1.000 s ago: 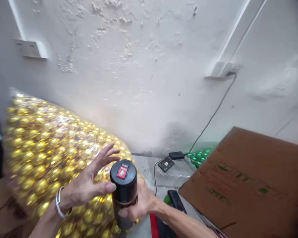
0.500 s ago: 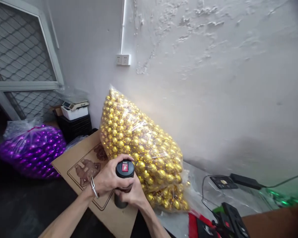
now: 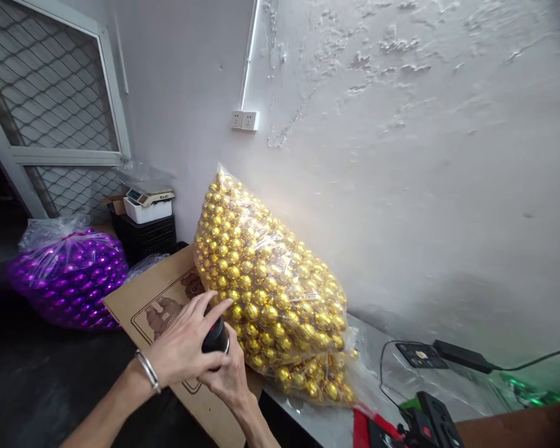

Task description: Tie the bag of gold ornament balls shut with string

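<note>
Setting: rough white plaster wall [image 3: 401, 155] with a double socket [image 3: 243, 120]; mesh window [image 3: 46, 81] at left; dark floor below.

Contents: clear bag of gold balls [image 3: 266, 292] leaning on the wall, resting partly on a flat printed cardboard sheet [image 3: 168, 305]; bag of purple balls [image 3: 68, 274] well apart at left; small scale [image 3: 148, 198] on black crates; cable and adapter [image 3: 462, 356] on the tabletop at right.

Item in hand: black cylindrical canister [image 3: 216, 337], upright, just beside the gold bag, over the cardboard.

Grip: right hand [image 3: 228, 379] wrapped closed around the canister body from below. Left hand [image 3: 184, 345] laid over the cap, fingers extended and loosely spread, palm touching rather than clenched.

Risk: the canister appears held in the air; a slackened right-hand grip could let it slip and strike the thin gold bag.
</note>
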### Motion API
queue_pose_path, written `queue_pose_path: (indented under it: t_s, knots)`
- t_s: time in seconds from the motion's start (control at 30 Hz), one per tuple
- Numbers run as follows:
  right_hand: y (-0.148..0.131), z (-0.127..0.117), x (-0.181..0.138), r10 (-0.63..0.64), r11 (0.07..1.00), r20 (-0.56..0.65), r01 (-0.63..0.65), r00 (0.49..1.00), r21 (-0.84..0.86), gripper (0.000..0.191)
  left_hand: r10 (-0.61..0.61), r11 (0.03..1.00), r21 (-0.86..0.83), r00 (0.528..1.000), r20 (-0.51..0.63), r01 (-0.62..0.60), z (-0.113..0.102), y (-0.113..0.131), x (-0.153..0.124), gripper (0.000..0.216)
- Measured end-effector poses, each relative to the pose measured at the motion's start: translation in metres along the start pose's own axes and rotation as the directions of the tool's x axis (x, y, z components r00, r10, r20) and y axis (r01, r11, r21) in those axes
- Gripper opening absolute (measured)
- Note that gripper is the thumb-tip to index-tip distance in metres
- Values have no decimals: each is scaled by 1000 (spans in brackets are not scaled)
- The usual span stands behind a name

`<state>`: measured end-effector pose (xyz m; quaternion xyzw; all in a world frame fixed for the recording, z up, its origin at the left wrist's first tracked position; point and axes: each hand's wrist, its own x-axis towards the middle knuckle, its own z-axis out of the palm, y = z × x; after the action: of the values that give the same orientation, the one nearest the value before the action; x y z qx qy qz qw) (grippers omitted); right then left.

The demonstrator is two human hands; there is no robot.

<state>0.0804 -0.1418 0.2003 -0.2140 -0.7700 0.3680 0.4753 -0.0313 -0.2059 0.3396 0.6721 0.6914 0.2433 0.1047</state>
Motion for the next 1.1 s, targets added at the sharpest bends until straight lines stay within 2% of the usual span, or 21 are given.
queue_pose_path:
  t_s: [0.1, 0.17, 0.23, 0.33, 0.4, 0.47, 0.5, 0.57, 0.6, 0.63, 0.7, 0.77, 0.83, 0.9, 0.97, 1.03, 1.1]
  knots:
    - [-7, 11, -8, 87, 991, 78, -95, 993, 100, 69, 155, 987, 3, 956, 250, -160, -20, -13, -11, 84]
    - [-8, 21, -15, 122, 981, 106, -136, 987, 140, 62, 161, 980, 52, 916, 369, -193, -29, -15, -15, 81]
    - [-8, 31, -21, 116, 979, 118, -134, 986, 154, 64, 116, 967, 157, 892, 437, -202, -36, -12, -18, 69]
    - [-7, 42, -30, 115, 974, 157, -143, 981, 176, 70, 14, 949, 279, 902, 431, -148, -49, -6, -20, 48]
    - [-7, 46, -35, 129, 966, 184, -165, 974, 197, 72, -59, 968, 248, 934, 353, -32, -62, -9, -23, 45]
    - [-6, 46, -38, 119, 963, 195, -161, 974, 217, 74, -149, 986, 114, 953, 264, 123, -74, -20, -30, 45]
    - [-6, 46, -40, 106, 964, 191, -148, 976, 222, 75, -197, 979, -7, 952, 236, 205, -77, -28, -35, 45]
    - [-5, 43, -41, 67, 969, 168, -104, 984, 223, 75, -269, 878, -344, 937, 223, 334, -73, -51, -49, 48]
    - [-5, 42, -41, 46, 972, 145, -78, 988, 222, 75, -310, 753, -546, 930, 197, 366, -65, -64, -58, 52]
    - [-5, 40, -41, 24, 973, 121, -50, 992, 225, 74, -366, 585, -722, 915, 171, 369, -52, -76, -69, 59]
    - [-5, 36, -39, -24, 972, 65, 8, 998, 233, 74, -537, 205, -931, 830, 151, 302, -14, -96, -91, 69]
    - [-7, 32, -37, -60, 973, 14, 56, 998, 222, 81, -657, -90, -977, 725, 206, 196, 34, -108, -112, 67]
    - [-11, 30, -35, -75, 974, -16, 76, 997, 214, 92, -693, -285, -957, 678, 245, 53, 82, -109, -127, 59]
    - [-15, 28, -33, -65, 973, -22, 68, 998, 221, 98, -766, -392, -916, 582, 275, -83, 125, -104, -135, 52]
    - [-17, 30, -34, -47, 975, -17, 50, 999, 217, 100, -750, -498, -853, 572, 332, -157, 156, -97, -135, 44]
    - [-17, 34, -37, -33, 982, -11, 34, 999, 184, 107, -759, -513, -826, 572, 310, -233, 173, -90, -129, 47]
    - [-13, 41, -41, -34, 990, -4, 34, 999, 135, 115, -811, -464, -834, 522, 265, -298, 177, -83, -117, 54]
